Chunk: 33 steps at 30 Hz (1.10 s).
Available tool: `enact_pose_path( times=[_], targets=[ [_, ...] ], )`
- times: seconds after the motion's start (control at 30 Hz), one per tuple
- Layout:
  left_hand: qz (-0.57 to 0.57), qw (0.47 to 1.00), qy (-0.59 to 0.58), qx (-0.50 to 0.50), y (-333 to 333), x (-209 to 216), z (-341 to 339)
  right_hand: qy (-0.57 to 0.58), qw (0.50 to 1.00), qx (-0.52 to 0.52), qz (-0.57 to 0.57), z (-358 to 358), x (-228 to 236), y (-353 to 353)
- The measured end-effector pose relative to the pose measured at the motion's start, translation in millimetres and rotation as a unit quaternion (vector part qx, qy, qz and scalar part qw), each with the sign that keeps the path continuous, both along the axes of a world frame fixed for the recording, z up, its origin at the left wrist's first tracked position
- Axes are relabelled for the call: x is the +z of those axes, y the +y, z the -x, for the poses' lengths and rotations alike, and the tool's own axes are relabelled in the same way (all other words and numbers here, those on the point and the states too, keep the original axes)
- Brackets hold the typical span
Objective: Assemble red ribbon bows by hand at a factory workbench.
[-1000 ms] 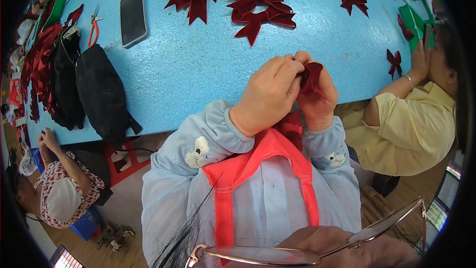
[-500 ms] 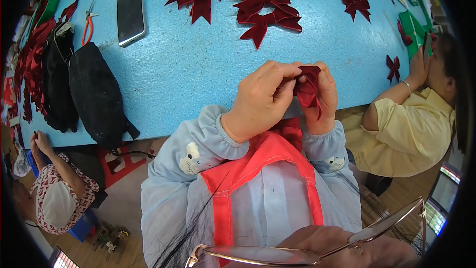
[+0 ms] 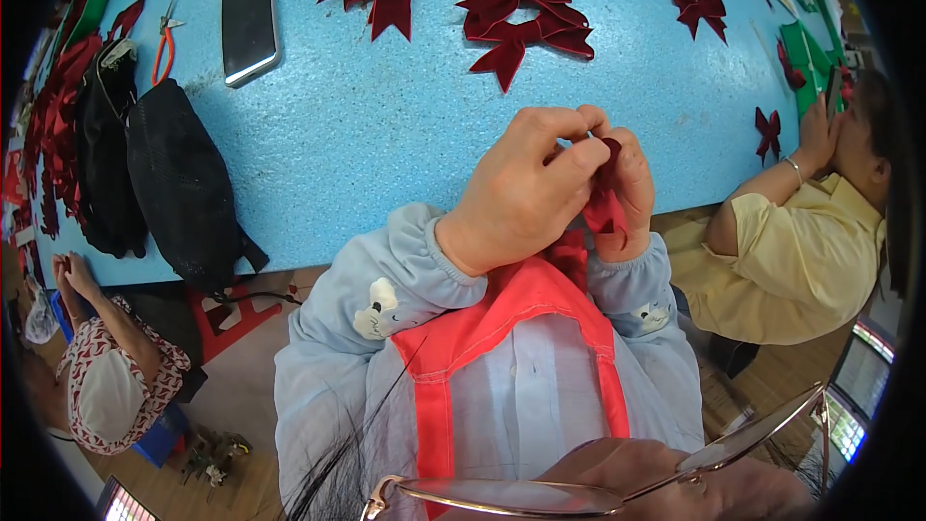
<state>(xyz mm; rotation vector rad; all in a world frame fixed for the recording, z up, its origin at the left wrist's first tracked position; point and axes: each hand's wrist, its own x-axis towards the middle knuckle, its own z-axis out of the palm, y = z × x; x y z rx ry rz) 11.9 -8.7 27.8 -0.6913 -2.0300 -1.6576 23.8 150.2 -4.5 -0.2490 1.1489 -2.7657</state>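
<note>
A narrow, curved piece of dark red velvety ribbon (image 3: 605, 209), brighter red toward its lower end, is pinched between left hand (image 3: 526, 191) and right hand (image 3: 632, 183), partly hidden

View: single fisheye, head-mounted above the glasses (image 3: 511, 496). Axis: downward, onto the left hand (image 3: 516, 193) and right hand (image 3: 633, 176). Range: close. The table (image 3: 357, 135) spans the upper field.

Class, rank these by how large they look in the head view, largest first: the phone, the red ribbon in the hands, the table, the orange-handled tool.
1. Table
2. Phone
Unranked: orange-handled tool and ribbon. What shows of each looks smaller than the phone, but the ribbon is partly hidden.
</note>
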Motion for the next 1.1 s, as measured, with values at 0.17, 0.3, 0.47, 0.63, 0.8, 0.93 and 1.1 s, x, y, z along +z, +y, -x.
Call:
enact_pose_path(
  times=[0.17,0.3,0.47,0.63,0.8,0.93,1.1],
  targets=[
    [0.067,0.995,0.073,0.016,-7.0,0.9,-1.1,0.013,0.998,-0.007,-0.055,0.2,-0.2,0.7],
    [0.032,0.999,0.02,0.027,-8.2,1.4,-4.2,0.057,0.989,-0.03,-0.13,-2.2,3.6,2.5],
    [-0.053,0.99,-0.131,0.015,-12.3,0.0,-7.7,0.092,0.968,-0.014,-0.231,-4.1,4.1,1.6],
    [0.001,0.998,-0.041,0.056,-18.1,-7.2,-5.5,0.108,0.956,0.003,-0.272,0.7,8.1,1.5],
    [0.1,0.993,0.038,0.056,-28.4,-12.1,-5.8,0.03,0.934,0.046,-0.353,0.3,28.2,13.1],
    [0.036,0.981,-0.19,0.003,-34.1,-15.2,-14.8,0.017,0.909,0.049,-0.413,6.1,30.3,11.8],
    [-0.016,0.955,-0.296,-0.017,-30.9,-28.0,-17.9,-0.031,0.895,0.024,-0.445,16.9,22.1,2.6]
  ],
)
